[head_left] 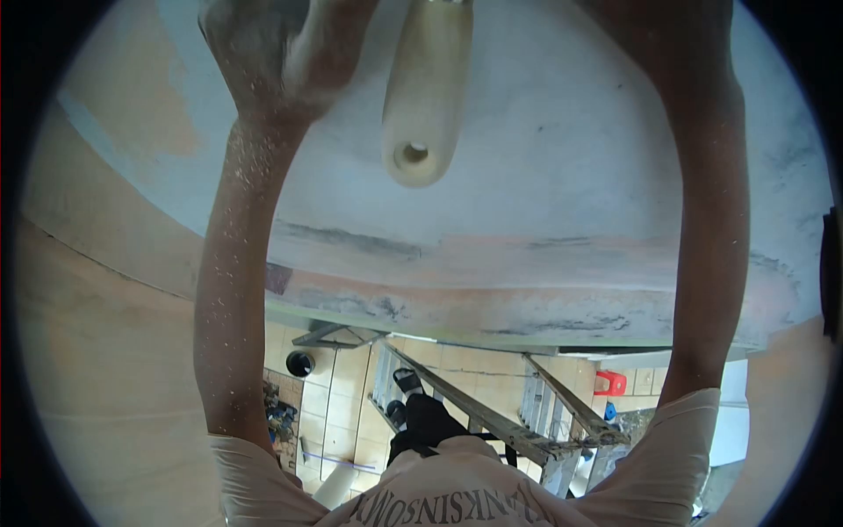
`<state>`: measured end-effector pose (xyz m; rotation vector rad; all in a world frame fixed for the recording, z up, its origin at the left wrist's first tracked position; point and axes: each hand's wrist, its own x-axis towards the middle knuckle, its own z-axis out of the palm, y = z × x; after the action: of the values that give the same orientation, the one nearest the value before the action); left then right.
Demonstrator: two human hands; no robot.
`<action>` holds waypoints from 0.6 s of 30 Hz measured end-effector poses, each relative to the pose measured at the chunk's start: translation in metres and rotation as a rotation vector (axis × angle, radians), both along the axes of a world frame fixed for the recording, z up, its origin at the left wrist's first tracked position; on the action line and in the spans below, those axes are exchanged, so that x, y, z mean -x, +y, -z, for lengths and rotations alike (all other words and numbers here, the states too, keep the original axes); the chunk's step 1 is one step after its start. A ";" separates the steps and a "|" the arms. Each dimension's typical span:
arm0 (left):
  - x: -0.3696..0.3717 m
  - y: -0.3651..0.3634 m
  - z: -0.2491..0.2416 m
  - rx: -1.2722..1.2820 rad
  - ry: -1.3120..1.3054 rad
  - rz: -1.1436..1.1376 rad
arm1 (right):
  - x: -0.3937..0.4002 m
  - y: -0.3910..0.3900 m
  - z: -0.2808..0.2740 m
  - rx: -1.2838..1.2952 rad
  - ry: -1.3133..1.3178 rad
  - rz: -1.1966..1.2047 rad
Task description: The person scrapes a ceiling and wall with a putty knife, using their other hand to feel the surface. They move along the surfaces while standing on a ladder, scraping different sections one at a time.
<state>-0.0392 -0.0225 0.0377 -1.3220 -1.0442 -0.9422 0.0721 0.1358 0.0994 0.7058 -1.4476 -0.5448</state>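
Both my arms reach up against a large pale curved surface (544, 167) with white, grey and peach patches. My left hand (285, 48) is at the upper left, its fingers cut off by the frame. Whitish dust and specks cover the wrist and forearm below it. Between my hands hangs a cream tool handle (426, 97) with a hanging hole near its rounded end. A bit of metal shows at its top, and the rest is out of view. My right hand (672, 35) is in shadow at the upper right, fingers out of frame; I cannot tell what either hand grips.
Far below is a tiled floor (342, 386) with a dark round bucket (299, 363). My feet in sandals (407, 381) are on a metal stepladder (492, 413) splashed with paint. A red plastic stool (609, 383) stands to the right. Cluttered items (281, 417) lie at the left.
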 end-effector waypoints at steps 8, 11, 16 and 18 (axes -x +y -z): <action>-0.017 0.002 0.012 0.029 -0.134 0.000 | -0.024 -0.022 0.008 0.072 -0.106 0.231; -0.019 0.001 0.016 0.053 -0.170 0.007 | -0.028 -0.024 0.008 0.087 -0.157 0.268; -0.019 0.000 0.018 0.059 -0.179 0.013 | -0.032 -0.027 0.007 0.101 -0.198 0.296; -0.022 -0.001 0.016 0.064 -0.186 0.005 | -0.034 -0.029 0.006 0.108 -0.213 0.303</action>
<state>-0.0172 -0.0238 0.0219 -1.3076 -1.2224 -1.0588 0.1060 0.1070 0.0932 0.4704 -1.7857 -0.6322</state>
